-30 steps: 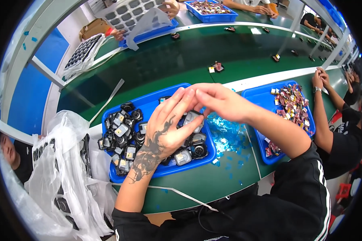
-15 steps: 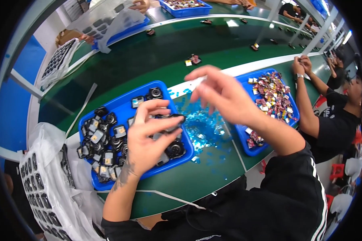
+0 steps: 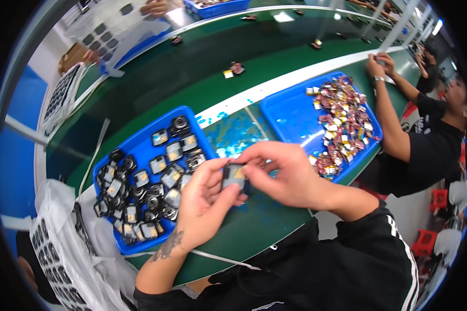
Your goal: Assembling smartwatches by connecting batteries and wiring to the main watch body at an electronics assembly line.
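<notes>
While both hands meet at the centre of the head view, the small black squarish unit with a grey face (image 3: 233,179) lies between them, just off the near right corner of the blue rectangular plastic tray of similar black units (image 3: 183,110). The left hand (image 3: 205,205) supports it from the left and below, thumb across the grey face, fingers curled close around the casing. The right hand (image 3: 287,173) comes from the right, thumb and forefinger narrowed at the unit's upper right edge; whether they grip it or merely touch it, I cannot tell. Both hands are equally near. Its outline looks almost square, and covering fingers leave any long axis unclear. Beyond it, shiny blue film scraps (image 3: 236,133) litter the green tabletop (image 3: 244,236); rightward sits the blue plastic tray of reddish, flat parts (image 3: 290,122).
</notes>
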{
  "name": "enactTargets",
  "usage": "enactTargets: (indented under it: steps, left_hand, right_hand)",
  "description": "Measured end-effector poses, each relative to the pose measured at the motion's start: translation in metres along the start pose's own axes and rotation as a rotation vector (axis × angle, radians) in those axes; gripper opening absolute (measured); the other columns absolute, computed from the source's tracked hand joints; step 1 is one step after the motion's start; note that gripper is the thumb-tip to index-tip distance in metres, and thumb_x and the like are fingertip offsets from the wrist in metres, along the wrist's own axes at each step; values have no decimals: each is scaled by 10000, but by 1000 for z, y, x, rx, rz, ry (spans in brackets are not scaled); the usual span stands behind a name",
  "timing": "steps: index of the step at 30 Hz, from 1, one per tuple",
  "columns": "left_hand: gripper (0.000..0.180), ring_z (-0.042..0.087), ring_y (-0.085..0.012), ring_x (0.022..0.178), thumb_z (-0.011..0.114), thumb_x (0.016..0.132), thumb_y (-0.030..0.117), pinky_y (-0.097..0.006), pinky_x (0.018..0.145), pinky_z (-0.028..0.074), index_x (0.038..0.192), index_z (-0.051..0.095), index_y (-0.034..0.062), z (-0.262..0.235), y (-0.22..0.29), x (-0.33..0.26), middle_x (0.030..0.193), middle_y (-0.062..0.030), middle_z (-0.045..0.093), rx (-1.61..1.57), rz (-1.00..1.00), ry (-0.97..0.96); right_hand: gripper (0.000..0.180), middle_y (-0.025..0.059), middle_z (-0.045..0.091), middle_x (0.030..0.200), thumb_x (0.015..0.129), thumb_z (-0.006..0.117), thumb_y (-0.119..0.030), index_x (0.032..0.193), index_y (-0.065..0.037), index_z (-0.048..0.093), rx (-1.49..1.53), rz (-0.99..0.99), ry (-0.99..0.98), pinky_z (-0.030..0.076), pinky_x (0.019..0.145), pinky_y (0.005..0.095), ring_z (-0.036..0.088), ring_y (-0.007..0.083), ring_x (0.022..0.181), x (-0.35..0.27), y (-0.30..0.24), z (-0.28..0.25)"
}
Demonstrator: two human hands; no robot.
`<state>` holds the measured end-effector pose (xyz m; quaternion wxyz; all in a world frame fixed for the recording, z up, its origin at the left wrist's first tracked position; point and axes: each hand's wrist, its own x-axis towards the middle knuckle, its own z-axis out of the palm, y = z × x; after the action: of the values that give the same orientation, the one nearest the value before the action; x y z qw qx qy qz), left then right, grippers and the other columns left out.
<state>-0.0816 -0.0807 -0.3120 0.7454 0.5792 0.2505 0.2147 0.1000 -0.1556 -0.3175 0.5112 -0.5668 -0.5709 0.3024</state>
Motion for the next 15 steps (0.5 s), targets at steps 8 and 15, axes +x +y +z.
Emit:
enactTargets:
  steps: [8, 15]
  left_hand:
    - [178, 695, -216, 890, 581, 912, -52, -274, 779, 582, 1055, 493, 6, -12, -10, 8, 980, -154, 678, -201, -3, 195]
    - [151, 705, -226, 831, 591, 912, 1, -264, 717, 588, 1058, 552, 9, -12, -6, 10, 1001, -189, 680, -204, -105, 141]
  right_hand:
    - [182, 111, 670, 866, 827, 697, -58, 1006, -33, 675, -643, 62, 134, 526, 657, 338, 669, 226, 719, -8, 23, -85]
    - [187, 132, 629, 867, 777, 739, -158, 890, -46, 640, -1120, 446, 138, 507, 763, 426, 635, 324, 844, -23, 60, -156]
